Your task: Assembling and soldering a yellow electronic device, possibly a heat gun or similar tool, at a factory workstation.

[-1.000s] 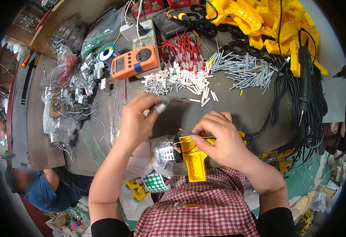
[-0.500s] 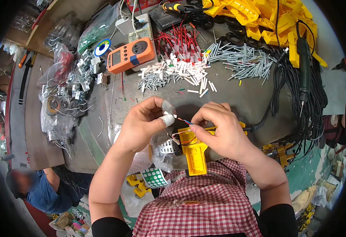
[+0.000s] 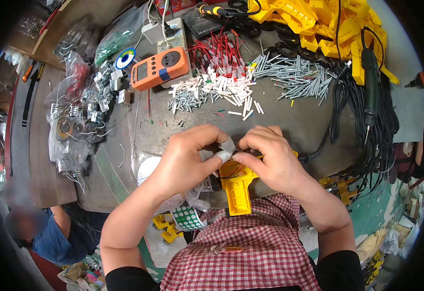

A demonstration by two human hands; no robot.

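Above a yellow plastic housing (image 3: 237, 191) with a handle-like part, my two hands meet fingertip to fingertip. My left hand (image 3: 192, 153), with pale tape round its thumb and forefinger, is closed in a pinch; its fingers mostly hide the small white sleeve seen there earlier. My right hand (image 3: 270, 155) pinches thin wires, of which only a bit shows between the fingertips. More thin wires (image 3: 231, 169) run inside the housing, under my hands. A black cord (image 3: 314, 154) leads off from the housing's right side.
Behind my hands lie piles of white sleeves (image 3: 229, 87), screws (image 3: 299, 77) and red wires (image 3: 219, 51). An orange meter (image 3: 158, 69) stands back left. An electric screwdriver (image 3: 371, 87) hangs at right, near yellow housings (image 3: 318, 22). Another person (image 3: 59, 235) is at lower left.
My left hand has moved right to meet my right hand. The white sleeve and the red and blue wire ends, visible before, are now mostly covered by fingers.
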